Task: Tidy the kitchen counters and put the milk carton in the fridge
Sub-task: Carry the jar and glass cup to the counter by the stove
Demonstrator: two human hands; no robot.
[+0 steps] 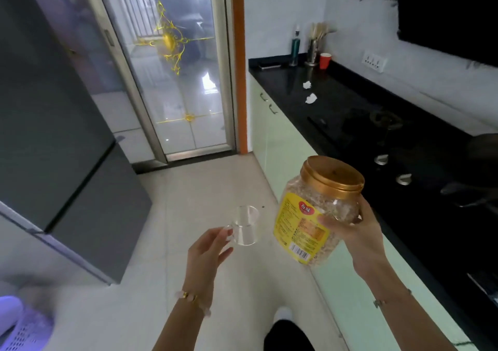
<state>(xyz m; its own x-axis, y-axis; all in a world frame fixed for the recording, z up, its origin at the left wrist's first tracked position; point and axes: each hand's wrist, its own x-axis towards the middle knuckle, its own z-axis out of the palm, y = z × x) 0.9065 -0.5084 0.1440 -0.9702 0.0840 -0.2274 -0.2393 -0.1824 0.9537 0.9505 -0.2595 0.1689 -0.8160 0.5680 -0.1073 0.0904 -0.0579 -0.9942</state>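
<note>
The person is standing in the aisle beside the black counter (336, 99), both hands raised and both of them full. The right hand (350, 232) is wrapping its fingers around the lower side of a clear plastic jar (315, 210), thumb pressing on the yellow label; the jar is tilting, its gold lid (332, 174) leaning toward the counter's near edge, and its body is hanging just off that edge, over the pale green cabinet fronts (280, 145). The left hand (207, 251) is pinching the handle of a small clear glass cup (246, 225) between thumb and fingertips, the cup sitting upright just beyond the fingers, farther out from the counter than the jar and over the tiled floor (204, 188).

Up on the counter itself, two crumpled white paper scraps (311, 98) are lying near the front edge, well beyond the jar. At the counter's far end a red cup (325, 60) is standing just beside a metal utensil holder (312, 51), with a dark green bottle (295, 45) next along and a flat dark object lying near the corner. A gas hob (377, 124) is sitting in the counter just behind the jar, its two knobs showing.

Across the aisle from the counter, the grey fridge (54, 124) is standing with its doors closed, well apart from both hands. No milk carton is showing anywhere in this view, so I cannot tell where it is.
</note>
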